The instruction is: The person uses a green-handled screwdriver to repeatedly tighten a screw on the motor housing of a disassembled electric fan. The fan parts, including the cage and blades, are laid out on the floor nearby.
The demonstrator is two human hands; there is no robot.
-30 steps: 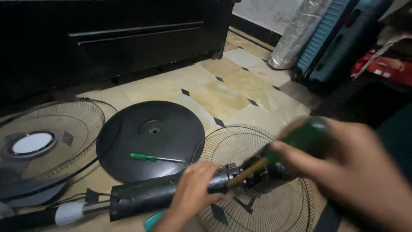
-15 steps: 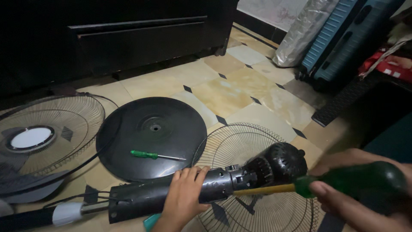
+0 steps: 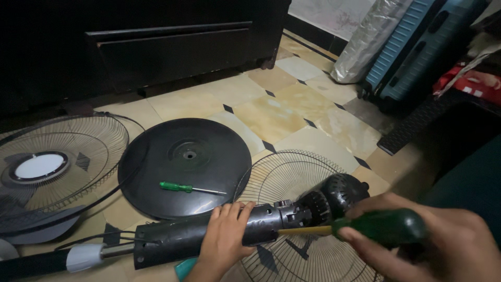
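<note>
Left hand (image 3: 222,237): fingers clasp black fan neck (image 3: 209,235), lying on tiled floor (image 3: 292,112) over wire grille (image 3: 292,180). Right hand (image 3: 433,243): fingers grip green-handled screwdriver (image 3: 365,228), tip at neck joint.

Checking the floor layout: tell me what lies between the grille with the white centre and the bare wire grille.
In the head view, the round black fan base lies between them, with a small green screwdriver on it.

two screwdrivers (image 3: 190,187), two fan grilles (image 3: 57,156)
</note>
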